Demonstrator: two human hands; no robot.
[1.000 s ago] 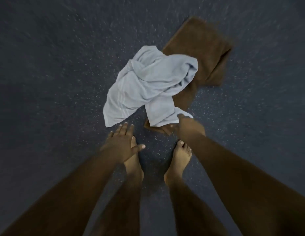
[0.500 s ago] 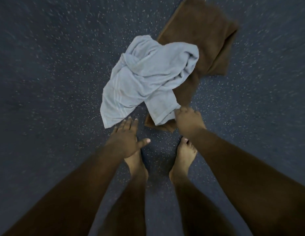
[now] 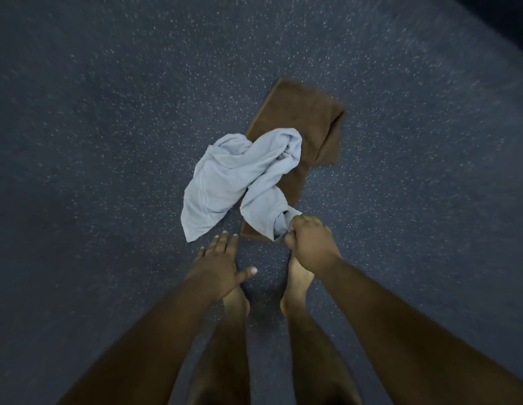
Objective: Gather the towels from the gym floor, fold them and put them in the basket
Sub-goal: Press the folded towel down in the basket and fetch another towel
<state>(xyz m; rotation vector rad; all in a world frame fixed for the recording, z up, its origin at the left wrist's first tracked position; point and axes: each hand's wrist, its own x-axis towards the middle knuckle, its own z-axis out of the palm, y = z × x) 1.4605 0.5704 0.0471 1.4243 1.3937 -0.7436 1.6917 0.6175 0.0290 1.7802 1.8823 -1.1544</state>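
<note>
Gathering stage: just beginning, judging by both towels lying on the floor and nothing lifted clear.
Right hand (image 3: 310, 244): clenching around the near corner of the light blue towel (image 3: 239, 176), fingers curled over a bunched fold; possibly catching the brown edge beneath as well, too dark to tell.
Left hand (image 3: 217, 266): hovering released, fingers straight and spread, thumb out, just short of the blue towel's lower left corner, touching nothing.
Light blue towel: lying crumpled and twisted, partly on the speckled gym floor (image 3: 108, 141), partly draped across the brown towel.
Brown towel (image 3: 307, 112): lying flat and roughly rectangular under the blue one, far end reaching away from the bare feet (image 3: 296, 283), right edge doubled over.
Done so far: nothing visibly folded, nothing stored.
Remaining: lifting the blue towel, folding it, repeating with the brown one, carrying both to the basket.
Basket: not appearing anywhere in view, so position unknown.
Likely next need: bringing the free hand onto a second corner for spreading the cloth.
</note>
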